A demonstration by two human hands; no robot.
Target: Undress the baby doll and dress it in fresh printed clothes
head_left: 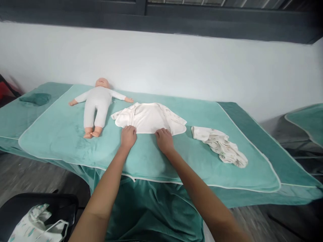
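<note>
A small white baby shirt [150, 117] lies spread on the green bed cover, its patterned sleeves out to either side. My left hand [128, 137] is closed on its near edge, left of the middle. Farther right along that edge, my right hand [164, 139] also has its fingers curled over the cloth. Left of the shirt a baby doll [97, 104] in a white body suit lies on its back, arms out. To the right rests a crumpled white patterned baby garment [220, 146].
The green padded cover [60, 134] has a white-trimmed edge and meets a white wall [161, 67] at the back. A dark green folded cloth [36, 98] lies far left. Below left, a black chair [63, 201] holds a patterned white bag [32, 227].
</note>
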